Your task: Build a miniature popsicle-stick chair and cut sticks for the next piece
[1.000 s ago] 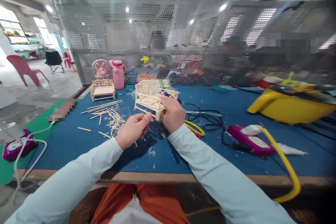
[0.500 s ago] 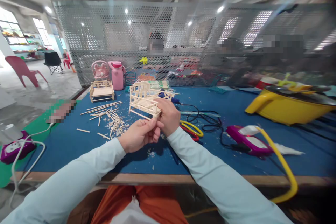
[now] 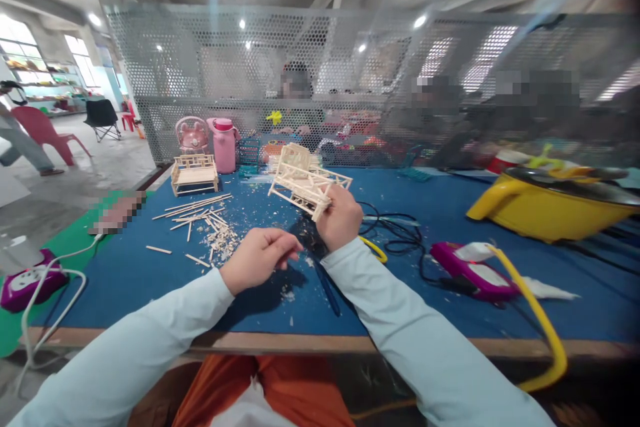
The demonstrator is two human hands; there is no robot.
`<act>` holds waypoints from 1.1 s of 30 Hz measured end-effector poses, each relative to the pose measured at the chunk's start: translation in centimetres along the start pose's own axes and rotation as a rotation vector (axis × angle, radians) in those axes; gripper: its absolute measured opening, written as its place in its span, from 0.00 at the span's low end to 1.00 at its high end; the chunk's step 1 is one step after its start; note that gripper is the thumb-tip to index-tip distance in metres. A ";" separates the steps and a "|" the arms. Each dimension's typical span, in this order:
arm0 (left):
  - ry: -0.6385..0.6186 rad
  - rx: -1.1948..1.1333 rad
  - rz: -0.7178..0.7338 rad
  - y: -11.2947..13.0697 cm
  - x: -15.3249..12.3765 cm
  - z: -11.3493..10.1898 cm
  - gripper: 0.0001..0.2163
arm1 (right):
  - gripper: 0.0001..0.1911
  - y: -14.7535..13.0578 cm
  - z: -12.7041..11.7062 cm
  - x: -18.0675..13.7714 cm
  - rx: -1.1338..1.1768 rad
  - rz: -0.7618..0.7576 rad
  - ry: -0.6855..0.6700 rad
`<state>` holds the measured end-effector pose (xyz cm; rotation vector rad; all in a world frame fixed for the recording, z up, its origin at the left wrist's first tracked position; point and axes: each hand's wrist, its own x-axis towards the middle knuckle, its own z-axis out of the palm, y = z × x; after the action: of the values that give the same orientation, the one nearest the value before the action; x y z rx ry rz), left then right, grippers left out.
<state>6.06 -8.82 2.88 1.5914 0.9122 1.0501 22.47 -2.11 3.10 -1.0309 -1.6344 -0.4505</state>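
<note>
My right hand (image 3: 341, 219) grips a miniature piece of furniture made of thin wooden sticks (image 3: 300, 180) by its near right end, tilted above the table. My left hand (image 3: 261, 257) is apart from it, lower and to the left, with fingers curled together; whatever they may hold is hidden. Beside that hand lie wood crumbs (image 3: 220, 239) and several loose wooden sticks (image 3: 193, 207). A second small stick-built piece, like a little bed (image 3: 195, 175), stands at the back left. A dark blue slim tool (image 3: 327, 288) lies near my right wrist.
A pink bottle (image 3: 225, 147) and a pink fan (image 3: 193, 135) stand before a perforated metal screen (image 3: 240, 67). On the right are a purple power socket (image 3: 473, 270) with a yellow cable, black cords (image 3: 395, 223) and a yellow pan (image 3: 550, 207). People sit beyond the screen.
My hands have separated. My right hand has moved right and turned the stick furniture, while the left has drawn back slightly left. A person has come into view at the far left.
</note>
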 end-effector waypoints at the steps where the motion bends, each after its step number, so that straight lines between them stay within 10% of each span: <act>1: 0.067 0.069 0.042 0.0 0.1 -0.4 0.13 | 0.09 0.2 -0.1 0.1 0.000 -0.017 0.006; 6: 0.251 0.108 0.005 0.3 1.0 -2.1 0.09 | 0.10 -0.3 -0.2 -0.2 0.048 -0.165 0.030; 14: 0.214 -0.248 -0.069 0.7 1.3 -2.5 0.19 | 0.12 -1.2 -0.2 -0.4 0.003 -0.248 -0.020; 33: 0.362 0.075 0.168 1.1 0.4 -1.7 0.16 | 0.11 -1.5 -0.3 -0.4 0.028 -0.277 0.064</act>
<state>4.71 -8.13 4.28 1.5877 1.0803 1.4699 21.42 -3.38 3.14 -0.7638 -1.7280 -0.6358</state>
